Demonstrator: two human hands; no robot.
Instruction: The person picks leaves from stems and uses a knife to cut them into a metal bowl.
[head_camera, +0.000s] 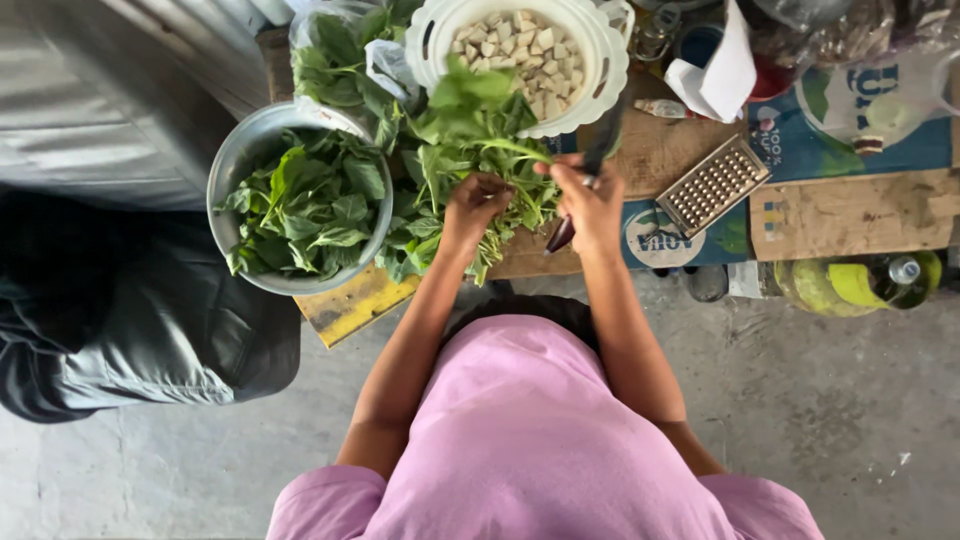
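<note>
On the counter (850, 215), a metal bowl (232, 160) of leaves sits left of the loose leafy bunch (470, 130). Behind the bunch stands a basket (600, 60) of cubes; a grater (712, 185) lies right.

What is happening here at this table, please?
A person in a pink top stands at a wooden table. The left hand grips a bunch of leafy greens, and the right hand holds a knife beside it. A metal bowl of leaves sits left; a white basket holds pale cubes.

Both bare arms stretched forward, left hand (478, 203) fingers curled in a grip, right hand (590, 205) fisted
</note>
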